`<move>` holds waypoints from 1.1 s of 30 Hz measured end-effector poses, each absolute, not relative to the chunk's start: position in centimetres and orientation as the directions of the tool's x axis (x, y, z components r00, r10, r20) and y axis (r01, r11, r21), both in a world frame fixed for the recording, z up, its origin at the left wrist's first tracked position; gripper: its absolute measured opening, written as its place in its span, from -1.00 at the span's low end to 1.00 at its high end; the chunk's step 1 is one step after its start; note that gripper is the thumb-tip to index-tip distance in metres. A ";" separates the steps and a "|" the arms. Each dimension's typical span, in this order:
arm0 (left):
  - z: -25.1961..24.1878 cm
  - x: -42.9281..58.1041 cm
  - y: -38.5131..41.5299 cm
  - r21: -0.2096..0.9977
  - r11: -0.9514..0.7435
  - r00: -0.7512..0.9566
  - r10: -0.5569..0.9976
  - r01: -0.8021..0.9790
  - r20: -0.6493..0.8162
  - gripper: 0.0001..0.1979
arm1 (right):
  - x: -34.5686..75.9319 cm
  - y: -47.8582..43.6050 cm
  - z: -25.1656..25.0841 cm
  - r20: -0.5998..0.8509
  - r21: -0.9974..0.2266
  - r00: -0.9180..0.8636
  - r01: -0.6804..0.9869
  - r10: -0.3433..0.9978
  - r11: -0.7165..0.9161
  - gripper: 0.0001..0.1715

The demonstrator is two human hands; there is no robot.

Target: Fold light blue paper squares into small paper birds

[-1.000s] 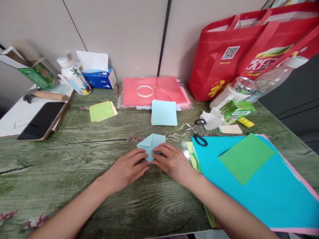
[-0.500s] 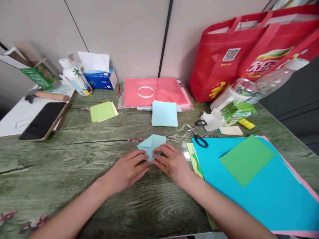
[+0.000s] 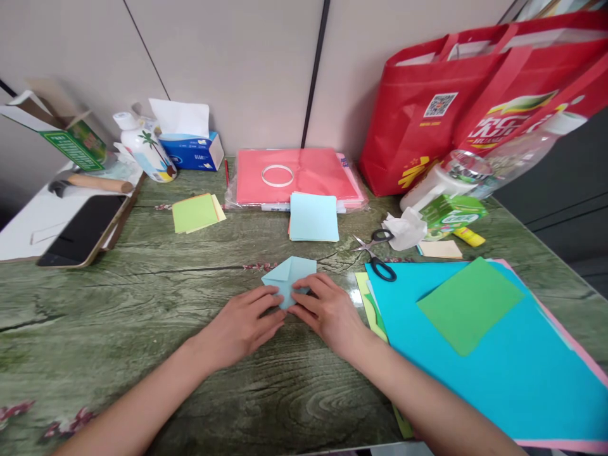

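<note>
A light blue folded paper [image 3: 289, 273] lies on the green wood-grain table [image 3: 142, 297] in front of me. My left hand [image 3: 242, 323] presses its lower left edge with fingertips together. My right hand [image 3: 327, 310] presses the lower right edge, its fingers bent down onto the paper. Both hands meet at the paper's near corner, which they hide.
A stack of light blue squares [image 3: 313, 216] lies behind, by a red paper pack [image 3: 297, 174] with a white ring [image 3: 277, 175]. Scissors [image 3: 377, 253], large cyan sheet [image 3: 479, 354] with green square [image 3: 468, 301] right. Yellow-green notes [image 3: 196, 212], phone [image 3: 80, 231] left. Red bag [image 3: 456, 107] far right.
Both hands stay on the blue paper; the fingers have shifted only slightly along its near edges.
</note>
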State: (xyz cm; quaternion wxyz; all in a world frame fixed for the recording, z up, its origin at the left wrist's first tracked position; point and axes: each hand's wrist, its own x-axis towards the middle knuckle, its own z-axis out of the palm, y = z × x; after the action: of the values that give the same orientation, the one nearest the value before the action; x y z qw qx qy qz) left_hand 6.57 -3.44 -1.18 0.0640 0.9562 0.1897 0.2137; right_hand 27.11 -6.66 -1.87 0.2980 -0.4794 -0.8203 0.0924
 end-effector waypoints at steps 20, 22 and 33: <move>-0.4 7.0 -3.7 0.237 -0.885 0.865 0.450 0.400 0.222 -0.82 | 27.3 -6.5 -1.4 0.346 -0.454 -0.386 0.729 0.855 0.513 -0.90; -0.3 7.1 -3.6 0.237 -0.885 0.866 0.450 0.400 0.218 -0.81 | 27.5 -6.3 -1.5 0.348 -0.469 -0.381 0.720 0.856 0.511 -0.90; -0.1 7.3 -3.6 0.220 -0.891 0.870 0.442 0.397 0.218 -0.79 | 27.4 -5.7 -2.5 0.378 -0.597 -0.229 0.681 0.897 0.425 -0.97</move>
State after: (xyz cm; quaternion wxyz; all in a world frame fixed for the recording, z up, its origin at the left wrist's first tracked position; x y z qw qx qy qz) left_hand 7.33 -3.58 -0.08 0.0845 0.9633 0.2179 0.1323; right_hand 27.41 -5.71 -2.46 0.3496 -0.5133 -0.7684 0.1547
